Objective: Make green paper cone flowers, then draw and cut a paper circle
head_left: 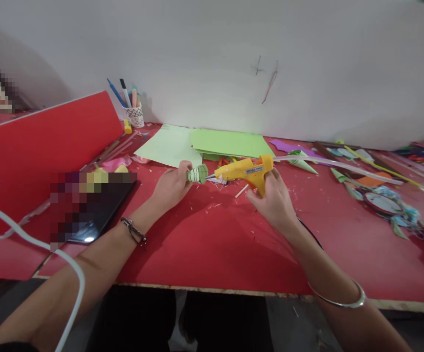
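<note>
My left hand (173, 185) is closed round a small green paper cone (197, 174) with dark lines on it, its wide end facing right. In my right hand (276, 198) is a yellow hot glue gun (243, 171), gripped by its handle. A long clear glue stick (329, 161) sticks out of the gun's back. The metal nozzle points left and reaches the cone's wide end; whether it touches, I cannot tell. Both hands are above the red table (197, 244). Behind them lie light green paper sheets (234, 142).
A red board (50, 151) slants up at the left, near a dark tablet or phone (105, 215). A pen cup (134, 116) stands by the wall. Another green cone (303, 162), a round ornament (383, 202) and craft scraps lie right. A white cable (68, 259) crosses front left.
</note>
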The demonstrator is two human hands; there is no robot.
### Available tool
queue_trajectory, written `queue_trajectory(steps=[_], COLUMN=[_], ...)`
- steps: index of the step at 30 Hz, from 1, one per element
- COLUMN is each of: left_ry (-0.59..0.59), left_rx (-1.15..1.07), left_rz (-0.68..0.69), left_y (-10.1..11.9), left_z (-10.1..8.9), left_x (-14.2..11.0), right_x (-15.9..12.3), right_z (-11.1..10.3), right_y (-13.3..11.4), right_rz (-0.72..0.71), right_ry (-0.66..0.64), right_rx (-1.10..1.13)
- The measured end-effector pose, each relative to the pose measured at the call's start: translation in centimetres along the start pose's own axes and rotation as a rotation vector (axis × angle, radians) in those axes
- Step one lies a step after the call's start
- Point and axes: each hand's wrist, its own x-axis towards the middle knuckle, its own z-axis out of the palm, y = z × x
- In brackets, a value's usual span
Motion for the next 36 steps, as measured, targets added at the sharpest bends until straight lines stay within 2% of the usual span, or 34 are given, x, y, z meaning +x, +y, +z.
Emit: queue_trajectory(steps=[5, 27, 32, 36], left_ry=[0.005, 0.026, 0.007, -0.055], left_rx=[-0.024, -0.148, -0.179, -0.252], left_rz=[0.024, 0.080, 0.026, -0.002], left_y=[0.00, 0.09, 0.08, 0.07], left_z=[0.05, -0.10, -0.16, -0.18], left_x=[-0.07, -0.16, -0.19, -0.27], right_x=[0.05, 0.05, -0.10, -0.15], right_z=[0.11, 0.49, 0.51, 0.46], right_y=[0.20, 0.22, 0.33, 0.39], right_rz=[-0.020, -0.026, -0.065, -0.039], right_ry=[-0.044, -0.086, -0.114, -0.112], right_rx=[-0.034, -0.045, -0.085, -0.136])
